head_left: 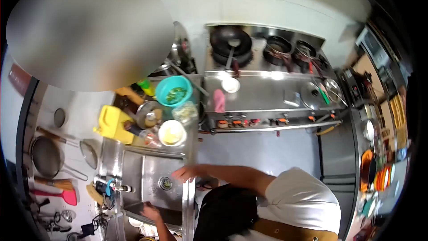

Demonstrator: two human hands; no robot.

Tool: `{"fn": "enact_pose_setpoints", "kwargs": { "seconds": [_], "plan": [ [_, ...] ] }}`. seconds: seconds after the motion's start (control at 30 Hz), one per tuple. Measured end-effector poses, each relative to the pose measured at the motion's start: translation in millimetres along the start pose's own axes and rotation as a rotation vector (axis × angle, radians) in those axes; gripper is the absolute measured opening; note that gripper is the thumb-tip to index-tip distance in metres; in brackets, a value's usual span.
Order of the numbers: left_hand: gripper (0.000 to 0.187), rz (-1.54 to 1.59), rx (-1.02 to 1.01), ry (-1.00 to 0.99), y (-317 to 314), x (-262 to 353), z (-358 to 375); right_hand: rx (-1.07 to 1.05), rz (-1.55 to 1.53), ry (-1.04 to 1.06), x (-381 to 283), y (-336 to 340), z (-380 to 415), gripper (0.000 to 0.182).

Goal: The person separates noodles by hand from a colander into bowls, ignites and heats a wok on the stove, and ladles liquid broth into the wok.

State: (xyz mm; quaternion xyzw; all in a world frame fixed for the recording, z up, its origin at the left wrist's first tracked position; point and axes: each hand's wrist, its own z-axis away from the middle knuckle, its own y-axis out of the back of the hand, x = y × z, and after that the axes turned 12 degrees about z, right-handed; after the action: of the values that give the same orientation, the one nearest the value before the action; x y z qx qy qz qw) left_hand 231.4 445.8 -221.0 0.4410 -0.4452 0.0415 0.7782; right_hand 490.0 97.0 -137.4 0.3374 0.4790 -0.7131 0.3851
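My right hand (186, 173) reaches over the near rim of a steel sink (150, 169), its fingers extended and nothing visible in them. A round drain strainer (166, 183) lies in the basin just beyond those fingertips. My left hand (151, 212) is over the lower end of the same basin, close to its side wall. Its fingers look loosely apart, with nothing visible in them, though they are small and slightly blurred. At the far rim, a faucet (124, 188) points into the basin. No dishes show inside this basin.
Beside the sink stand a yellow jug (117, 124), a white bowl (172, 133) and a turquoise bowl (160, 90) of greens. A stove counter (263, 91) holds a wok (230, 40), pans and a pink cloth (219, 101). Strainers hang on the wall.
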Motion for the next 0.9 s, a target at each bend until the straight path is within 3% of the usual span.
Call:
{"fn": "enact_pose_setpoints", "kwargs": {
  "seconds": [0.03,0.07,0.1,0.13,0.17,0.2,0.27,0.3,0.33,0.37,0.4,0.47,0.53,0.6,0.67,0.73,0.77,0.8,0.83,0.87,0.9],
  "plan": [
    [0.028,0.080,0.140,-0.186,-2,21,22,0.125,0.106,0.147,29,33,41,0.040],
    [0.028,0.065,0.111,-0.206,-4,47,34,0.417,0.694,0.101,59,70,88,0.033],
    [0.030,-0.190,0.051,-0.079,-15,89,44,0.627,1.250,0.008,100,103,151,0.027],
    [0.032,-0.450,-0.004,0.039,-31,129,56,0.700,1.350,-0.545,110,108,226,0.026],
    [0.036,-0.443,0.023,0.026,-51,166,73,0.952,0.824,-0.794,125,106,298,0.031],
    [0.036,-0.455,0.000,-0.017,-75,187,84,1.124,0.603,-0.750,158,102,365,0.036],
    [0.032,-0.907,0.826,-1.017,-132,212,99,1.253,0.016,-0.497,242,94,480,0.022],
    [0.031,-0.784,0.539,-1.019,-162,218,105,1.316,0.042,-0.465,245,53,539,0.018],
    [0.034,-0.664,0.254,-1.003,-189,224,112,1.472,0.041,-0.468,244,9,582,0.027],
    [0.041,-0.729,-0.183,-0.611,-215,244,116,1.518,0.077,-0.406,262,-28,623,0.034],
    [0.052,-0.765,-0.598,-0.193,-244,273,121,1.577,-0.096,-0.382,272,-63,653,0.039],
    [0.049,-0.877,-0.672,-0.488,-295,308,160,1.817,0.358,-0.605,407,-93,699,0.042],
    [0.022,-0.617,-0.033,-1.317,-365,301,190,1.859,0.392,-1.279,399,-157,693,0.040],
    [0.026,-0.621,-0.586,-0.873,-410,362,231,2.082,-0.384,-0.653,504,-184,684,0.045],
    [0.043,-0.939,-0.903,-0.686,-460,431,269,2.083,-0.175,-0.241,581,-225,649,0.037],
    [0.044,-0.738,-0.805,-1.128,-529,439,291,2.091,-0.535,-0.720,516,-249,618,0.032],
    [0.044,-0.745,-0.849,-1.164,-552,454,311,2.137,-0.787,-0.538,500,-253,602,0.029],
    [0.036,-0.504,-0.810,-1.276,-574,471,339,2.178,-1.048,-0.339,489,-268,592,0.027],
    [0.029,-0.249,-0.789,-1.367,-596,482,370,2.226,-1.131,-0.351,499,-287,585,0.027],
    [0.029,-0.235,-0.873,-1.408,-622,490,398,1.917,-0.341,-0.643,525,-299,582,0.024],
    [0.029,-0.265,-1.014,-1.320,-646,496,419,1.420,0.351,-0.830,537,-316,578,0.021]
  ]
}}
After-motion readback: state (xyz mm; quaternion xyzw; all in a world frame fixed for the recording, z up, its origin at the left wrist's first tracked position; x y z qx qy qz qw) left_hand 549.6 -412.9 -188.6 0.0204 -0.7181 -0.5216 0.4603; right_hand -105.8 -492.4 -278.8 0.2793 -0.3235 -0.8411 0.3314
